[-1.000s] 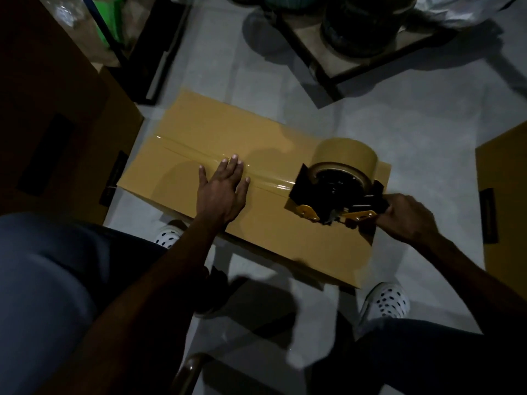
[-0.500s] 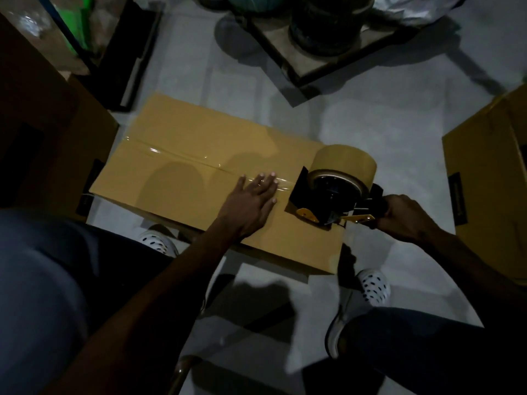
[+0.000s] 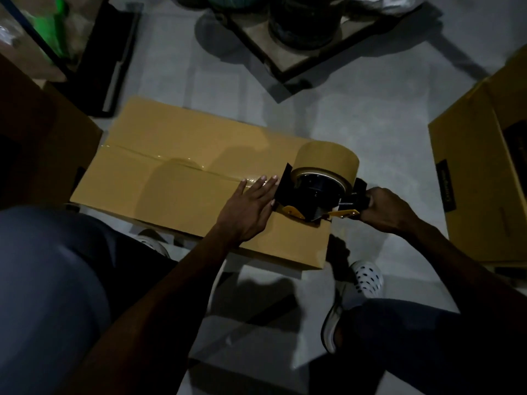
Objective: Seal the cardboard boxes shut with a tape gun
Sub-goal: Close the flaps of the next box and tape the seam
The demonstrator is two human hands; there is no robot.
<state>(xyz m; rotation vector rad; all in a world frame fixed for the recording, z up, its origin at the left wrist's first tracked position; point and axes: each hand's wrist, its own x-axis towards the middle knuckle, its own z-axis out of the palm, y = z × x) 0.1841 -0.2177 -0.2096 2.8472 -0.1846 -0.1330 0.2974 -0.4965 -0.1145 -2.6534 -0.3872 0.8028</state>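
A flat brown cardboard box [image 3: 176, 155] lies on the pale floor in front of me, with a glossy strip of clear tape [image 3: 182, 165] running along its centre seam. My left hand [image 3: 249, 208] presses flat on the tape, fingers straight, just left of the tape gun. The black tape gun [image 3: 316, 189] with a brown tape roll and yellow tabs sits at the box's right end. My right hand [image 3: 385, 210] grips its handle beyond the box edge.
Another brown box [image 3: 484, 166] stands at the right, and a dark box [image 3: 42, 132] at the left. A low wooden pallet [image 3: 299, 52] with dark round containers is behind. My white perforated shoes [image 3: 365, 276] and knees are near the box's front edge.
My left hand has slid right along the taped seam until it is next to the tape gun. The tape gun has reached the box's right end.
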